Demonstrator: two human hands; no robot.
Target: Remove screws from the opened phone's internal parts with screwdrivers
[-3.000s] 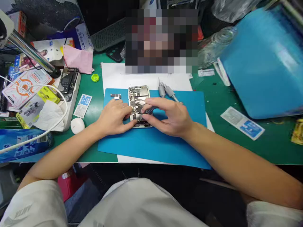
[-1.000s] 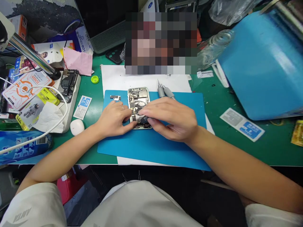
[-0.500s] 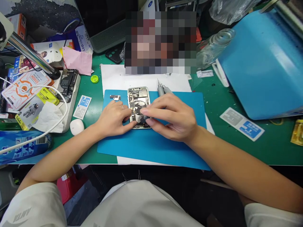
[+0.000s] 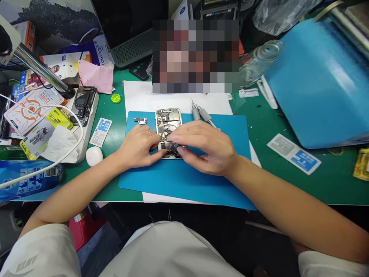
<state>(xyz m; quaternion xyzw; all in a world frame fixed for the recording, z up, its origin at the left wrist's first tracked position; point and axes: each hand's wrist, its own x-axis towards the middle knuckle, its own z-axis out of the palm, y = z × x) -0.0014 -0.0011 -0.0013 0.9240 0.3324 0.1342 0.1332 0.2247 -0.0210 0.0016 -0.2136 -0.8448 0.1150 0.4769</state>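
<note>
Green bench [image 4: 340,186] spreads across my remote view, with a blue mat [image 4: 173,181] over a white sheet [image 4: 135,96] beneath the hands. On that mat the opened phone [image 4: 170,125] lies flat between the left hand [image 4: 140,144] and the right hand [image 4: 211,144], its insides facing up. Its long axis runs almost straight away from the wearer, one short edge toward the body, the other toward the sheet beyond both hands; which end is its top I cannot tell. Left thumb and forefinger stand apart, both touching the phone along its left side, the thumb nearer the body. Right fingertips come near each other over the phone's near half, with something dark by them; whether they clamp it I cannot tell. Just beyond the left knuckles I see a metal part [image 4: 140,120]. Beyond the right hand, two grey tools [image 4: 196,112] point their tips away. Among containers, a white case [image 4: 94,156] sits closed left of the left hand, and a blue packet [image 4: 37,186] lies farther left, its contents hidden. Far beyond the right hand, to its right, a clear jar [image 4: 258,61] lies tilted; its contents I cannot make out.
</note>
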